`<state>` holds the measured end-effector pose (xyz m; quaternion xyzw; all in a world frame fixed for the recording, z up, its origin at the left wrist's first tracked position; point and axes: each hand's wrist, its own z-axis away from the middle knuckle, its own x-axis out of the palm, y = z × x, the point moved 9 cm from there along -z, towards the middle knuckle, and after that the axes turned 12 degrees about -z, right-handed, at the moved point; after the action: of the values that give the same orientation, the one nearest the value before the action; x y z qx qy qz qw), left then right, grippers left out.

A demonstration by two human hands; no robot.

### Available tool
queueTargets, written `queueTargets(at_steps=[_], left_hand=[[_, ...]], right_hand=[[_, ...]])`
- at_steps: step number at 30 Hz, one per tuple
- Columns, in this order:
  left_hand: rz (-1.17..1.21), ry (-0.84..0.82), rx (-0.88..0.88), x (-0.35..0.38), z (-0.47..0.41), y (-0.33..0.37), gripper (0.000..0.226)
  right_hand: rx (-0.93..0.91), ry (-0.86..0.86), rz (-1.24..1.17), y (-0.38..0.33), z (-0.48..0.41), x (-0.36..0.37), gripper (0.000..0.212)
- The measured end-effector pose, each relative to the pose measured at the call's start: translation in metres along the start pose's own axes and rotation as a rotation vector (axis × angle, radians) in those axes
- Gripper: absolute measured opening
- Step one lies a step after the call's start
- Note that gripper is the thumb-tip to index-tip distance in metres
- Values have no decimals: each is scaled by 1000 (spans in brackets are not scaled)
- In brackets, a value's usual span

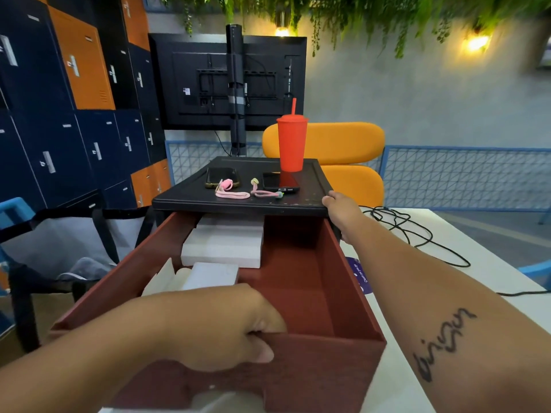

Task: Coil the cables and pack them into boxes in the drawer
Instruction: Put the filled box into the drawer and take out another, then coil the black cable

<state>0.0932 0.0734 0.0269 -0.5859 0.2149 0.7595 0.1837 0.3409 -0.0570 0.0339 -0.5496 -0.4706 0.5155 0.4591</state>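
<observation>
Where the boxy drawer (pixel 298 278) gapes, left grip (pixel 226 326) curled round its front edge; right grip (pixel 338 205) on glossy top (pixel 238 201), hold unclear

Black script tattoo (pixel 444 344) on right forearm (pixel 417 281)

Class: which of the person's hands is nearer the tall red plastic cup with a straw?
Right. The right hand grips the black cabinet top's right edge, just right of the red plastic cup; the left hand grips the open reddish-brown drawer's front wall, much nearer the camera.
</observation>
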Motion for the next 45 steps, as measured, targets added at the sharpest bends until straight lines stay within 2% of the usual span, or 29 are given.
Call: queueTargets(at_steps=[3, 9, 14, 18, 21, 26, 29, 32, 34, 36, 39, 42, 44, 45], left_hand=[[31, 14, -87, -18, -5, -6, 19], [-55, 86, -207, -29, -40, -54, 29], [-73, 153, -259, -37, -60, -66, 22], [-99, 206, -326, -41, -69, -78, 25], [-158, 259, -393, -42, -76, -84, 13], [-153, 306, -445, -42, -81, -88, 12], [-208, 338, -449, -42, -80, -82, 8], [-235, 384, -463, -43, -79, -78, 9], [-206, 407, -493, -43, -78, -77, 17], [-175, 444, -530, -42, -79, -73, 28], [-162, 631, -512, -45, -82, -46, 34], [-61, 945, -345, -47, -81, 5, 22], [102, 1018, -226, -34, -88, 35, 21], [223, 997, -176, -22, -96, 47, 20]], right_hand=[[-8, -13, -6, 0, -1, 1, 46], [-15, -42, 26, -1, 0, 1, 47], [-57, -40, 80, -3, -2, 0, 48], [-66, -59, 97, -3, -2, 1, 48], [-60, -77, 106, -4, -1, 1, 49], [-72, -195, 171, -1, 13, -15, 58], [-48, -112, 332, 32, 13, -68, 58], [107, 70, 669, 98, 12, -150, 57], [250, 84, 847, 139, 22, -196, 56], [315, 54, 920, 163, 35, -220, 52], [207, 82, 967, 161, 44, -228, 39], [58, 122, 1011, 146, 53, -210, 35], [-48, 113, 1015, 142, 65, -190, 36], [-100, 93, 992, 140, 72, -178, 34]])
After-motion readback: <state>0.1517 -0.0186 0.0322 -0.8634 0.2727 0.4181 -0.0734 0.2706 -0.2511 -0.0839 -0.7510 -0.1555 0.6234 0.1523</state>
